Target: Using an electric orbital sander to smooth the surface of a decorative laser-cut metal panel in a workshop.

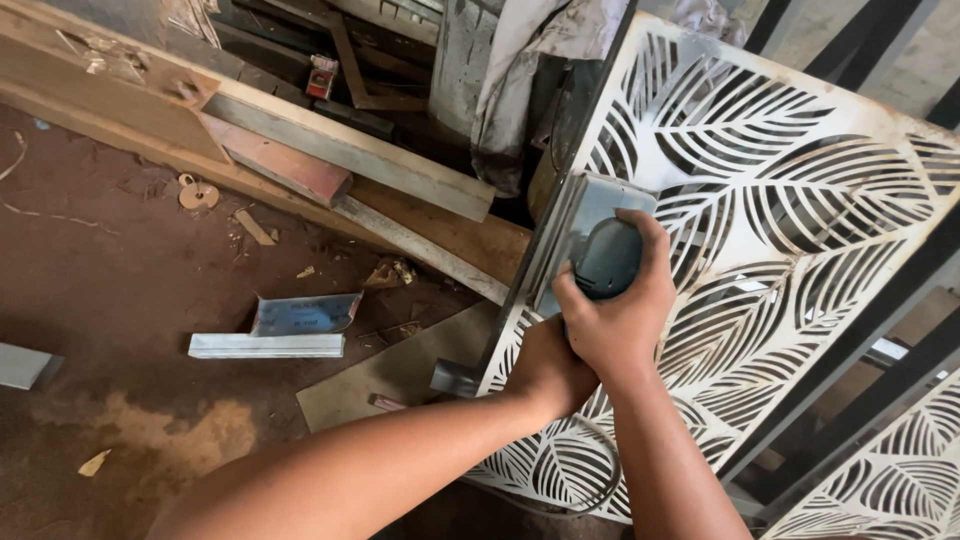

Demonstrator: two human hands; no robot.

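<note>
Right hand (622, 318) closed over the rounded grey top of a palm sander (596, 252), pressing its flat pad against the panel's left edge. Left hand (545, 372) tucked beneath at 7 o'clock, bracing; grip hidden, cannot tell. White leaf-cut panel (800, 160) tilted, thin, perforated. Rough timber planks (350, 150) at 10 o'clock, dusty floor.

Reddish-brown dirt floor (130, 290) fills the left, dusty and littered with wood chips, and a pale metal channel piece (266, 345) lies on it with a bluish sheet (305, 314) just behind. Long timber planks (350, 160) run diagonally from far left toward the middle, stacked against each other. Far back a grey cloth (525, 70) hangs over a concrete block (458, 55), in soft, even daylight.
</note>
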